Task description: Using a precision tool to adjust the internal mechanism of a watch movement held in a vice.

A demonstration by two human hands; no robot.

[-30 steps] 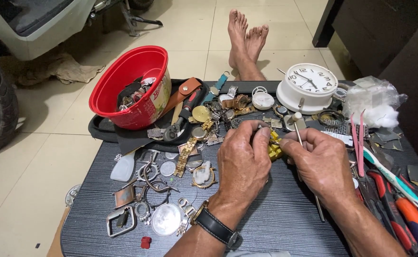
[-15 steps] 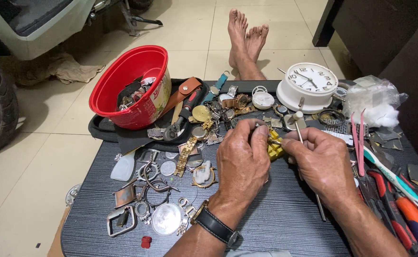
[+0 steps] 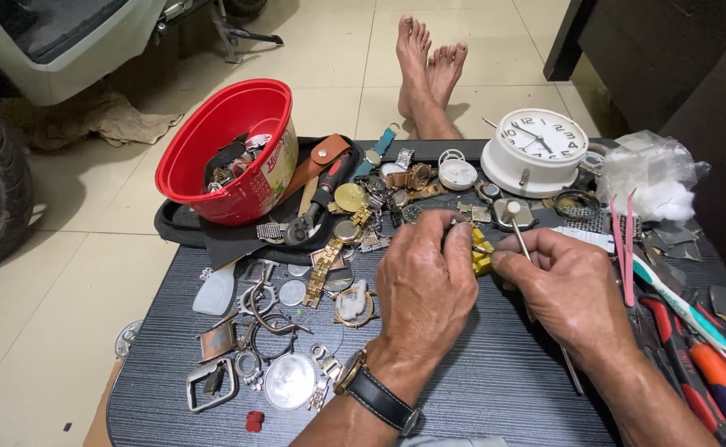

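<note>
red plastic tub (image 3: 229, 149) with a cream-and-green printed label, back left of the table, crinkly clear plastic bag (image 3: 652, 174) of white stuff, far right beside the clock

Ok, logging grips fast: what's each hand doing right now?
Left hand: closed, pinching a small yellow piece.
Right hand: closed on a thin metal tool, tip at the yellow piece.

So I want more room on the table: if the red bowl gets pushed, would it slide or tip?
The red bowl already sits tilted, resting on a black pouch, so it would probably tip rather than slide. It looks like thin plastic, likely light, yet the watch parts inside could shift and spill.
</note>
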